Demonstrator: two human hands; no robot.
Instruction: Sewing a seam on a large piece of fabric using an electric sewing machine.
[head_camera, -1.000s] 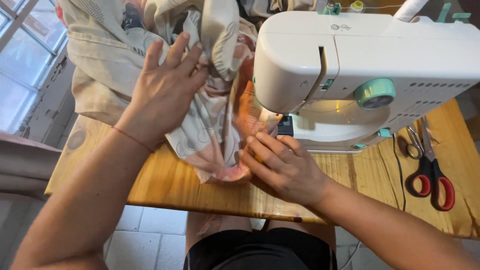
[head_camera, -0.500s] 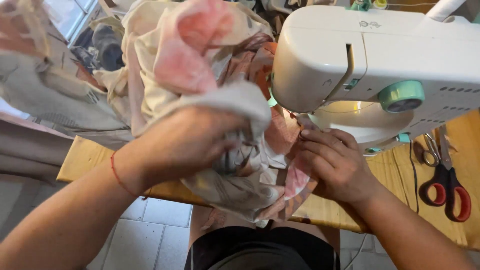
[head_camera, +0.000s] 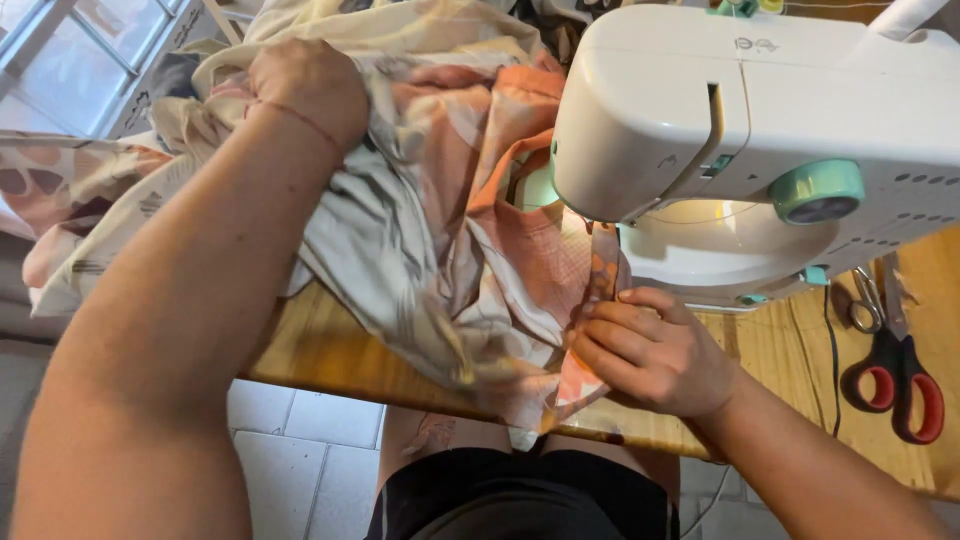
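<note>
Only the one head view here, looking straight down at the table. The left hand (head_camera: 308, 88) was up in the upper left of the frame, closed into a fist around a bunch of the patterned fabric (head_camera: 430, 230), with a thin red cord around the wrist. The forearm ran down the left side of the picture and covered a good part of the cloth.

The fabric itself was a floppy printed piece in cream, grey and orange-pink. It spread from the upper left across the middle of the frame, draped over the front edge of the wooden table (head_camera: 320, 350), and tucked in under the head of the sewing machine (head_camera: 760, 110).

The right hand (head_camera: 650, 350) sat lower centre-right, just in front of the machine. Its fingers were curled and pinched on a folded edge of the fabric, holding it flat against the table, right beside the machine's base. A narrow strip of the orange print rose from those fingers toward the needle area, but the needle itself was hidden, so I couldn't tell whether the cloth was under it.

The machine was white with a mint-green dial, filling the upper right. Red-handled scissors (head_camera: 900, 380) lay on the table at the far right, well apart from both hands. Grey floor tiles showed below the table edge.
</note>
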